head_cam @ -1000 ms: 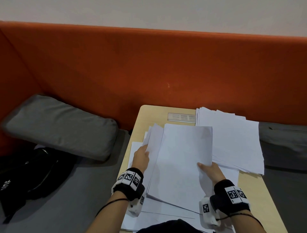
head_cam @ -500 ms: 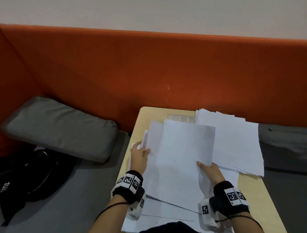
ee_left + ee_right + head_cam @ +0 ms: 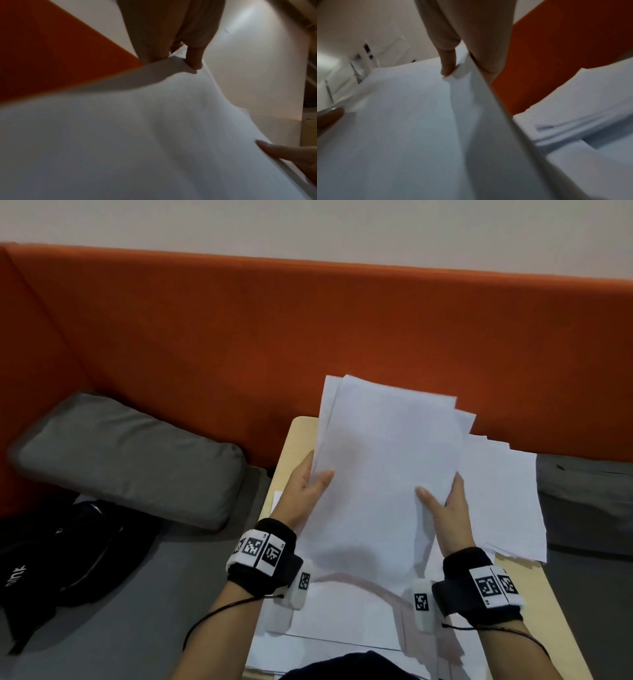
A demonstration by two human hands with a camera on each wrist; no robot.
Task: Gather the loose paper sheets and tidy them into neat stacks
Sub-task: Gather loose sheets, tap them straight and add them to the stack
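Head view: both hands have a sheaf of white sheets (image 3: 383, 474) tilted up above the bench (image 3: 534, 587). The left hand (image 3: 308, 491) pinches its left edge, thumb on top; the right hand (image 3: 448, 508) clamps the right edge the same way. More loose sheets (image 3: 507, 501) lie stacked just right, others underneath.

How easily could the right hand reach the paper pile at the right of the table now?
Probably not at once: the right hand grips the lifted sheets together with the left hand. The pile lies just beside it, uncovered, so once freed it likely could.
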